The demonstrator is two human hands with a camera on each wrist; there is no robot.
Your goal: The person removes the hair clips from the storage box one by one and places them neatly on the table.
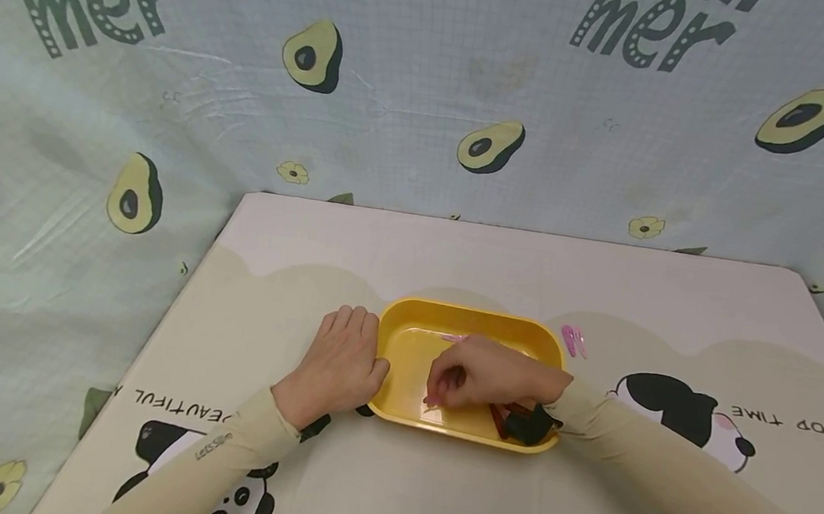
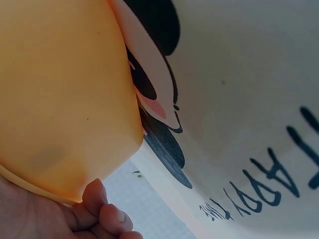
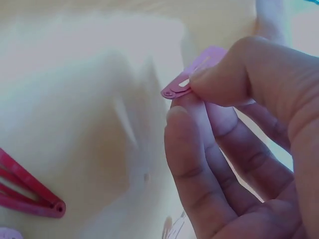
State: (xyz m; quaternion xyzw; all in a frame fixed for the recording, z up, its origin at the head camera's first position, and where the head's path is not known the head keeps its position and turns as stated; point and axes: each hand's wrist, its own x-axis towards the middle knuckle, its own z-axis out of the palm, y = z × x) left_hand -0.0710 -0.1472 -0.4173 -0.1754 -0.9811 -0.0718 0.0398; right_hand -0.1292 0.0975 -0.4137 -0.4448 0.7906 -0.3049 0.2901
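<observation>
A pink snap hair clip [image 3: 182,82] is pinched between the thumb and fingertips of my right hand [image 1: 483,373], low over the inside of a yellow tray [image 1: 467,310]. My left hand [image 1: 341,358] holds the tray's left end at its rim; the left wrist view shows curled fingers [image 2: 94,196] there. Inside the tray, another pink clip [image 1: 453,338] lies near the far wall. Red hair clips [image 1: 497,422] and a dark piece [image 1: 532,425] are at the near right, partly under the right wrist. Close up, one red clip [image 3: 35,191] shows in the right wrist view.
Pink hair clips [image 1: 573,341] lie on the table just outside the tray's right end. A printed cloth with cartoon dogs and lettering covers the table [image 1: 308,238]. Behind and left of it hangs an avocado-patterned sheet [image 1: 403,55].
</observation>
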